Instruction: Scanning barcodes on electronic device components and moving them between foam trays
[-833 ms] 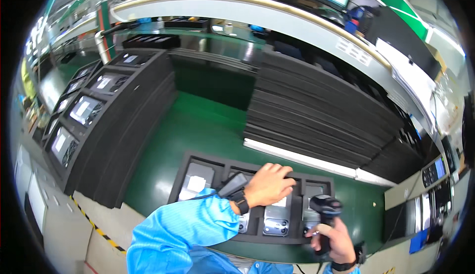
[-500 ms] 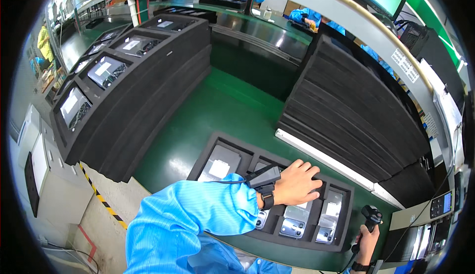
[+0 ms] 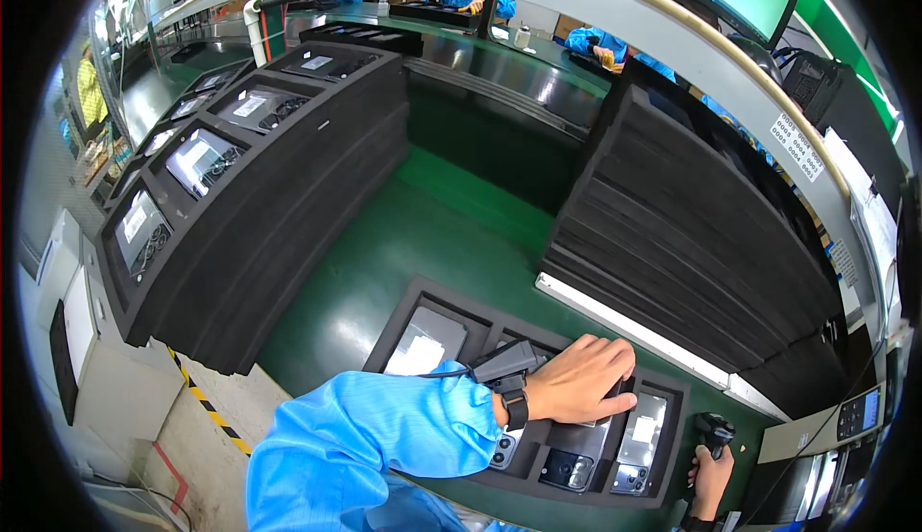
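Note:
My left hand [image 3: 583, 380], in a blue sleeve with a dark wristband, reaches over a black foam tray [image 3: 675, 441]. Its fingers are curled together over the upper part of a smartphone [image 3: 567, 469], whose camera end shows below the hand; the fingertips' contact is partly hidden. Right of it, another smartphone [image 3: 638, 447] lies in its slot with a white label. A flat clear-wrapped item [image 3: 424, 342] with a white label fills the left compartment. At the lower right, my right hand [image 3: 711, 479] is wrapped round the handle of a black handheld barcode scanner [image 3: 714, 428].
Stacked black foam trays with bagged items and cables [image 3: 288, 162] stand at the left. Another tall foam stack [image 3: 691, 225] rises at the right behind a white strip [image 3: 634, 326]. A device with a small screen [image 3: 855, 417] sits far right. Co-workers' gloved hands show beyond the bench.
My left hand's fingers have drawn from spread to curled together over the phone. The phone's camera end now looks darker. My right hand keeps hold of the scanner. The view has shifted slightly.

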Tool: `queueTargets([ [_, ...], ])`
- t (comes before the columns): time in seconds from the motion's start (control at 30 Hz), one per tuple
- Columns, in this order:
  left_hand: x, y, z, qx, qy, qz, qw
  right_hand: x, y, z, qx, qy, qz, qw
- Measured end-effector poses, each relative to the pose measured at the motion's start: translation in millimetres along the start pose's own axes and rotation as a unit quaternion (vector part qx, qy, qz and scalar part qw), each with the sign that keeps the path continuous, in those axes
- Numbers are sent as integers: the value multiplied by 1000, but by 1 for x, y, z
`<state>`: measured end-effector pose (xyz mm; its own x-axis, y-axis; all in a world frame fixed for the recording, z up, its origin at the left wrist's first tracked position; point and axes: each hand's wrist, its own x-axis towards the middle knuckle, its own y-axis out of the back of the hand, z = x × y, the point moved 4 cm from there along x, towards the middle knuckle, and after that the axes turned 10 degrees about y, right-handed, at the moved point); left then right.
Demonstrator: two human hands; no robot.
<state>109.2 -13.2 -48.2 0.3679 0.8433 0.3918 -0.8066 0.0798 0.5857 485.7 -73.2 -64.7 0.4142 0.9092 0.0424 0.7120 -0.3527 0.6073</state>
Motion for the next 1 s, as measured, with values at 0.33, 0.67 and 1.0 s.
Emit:
queueTargets([
  [0.33, 0, -3, -1, 0, 19, -3, 1000, 5, 2, 11, -12, 35, -2, 999],
  [0.67, 1, -7, -1, 4, 17, -2, 1000, -14, 6, -21, -37, 30, -24, 999],
  [1.0, 1, -7, -1, 7, 30, -12, 999, -9, 5, -16, -27, 74, -20, 997],
])
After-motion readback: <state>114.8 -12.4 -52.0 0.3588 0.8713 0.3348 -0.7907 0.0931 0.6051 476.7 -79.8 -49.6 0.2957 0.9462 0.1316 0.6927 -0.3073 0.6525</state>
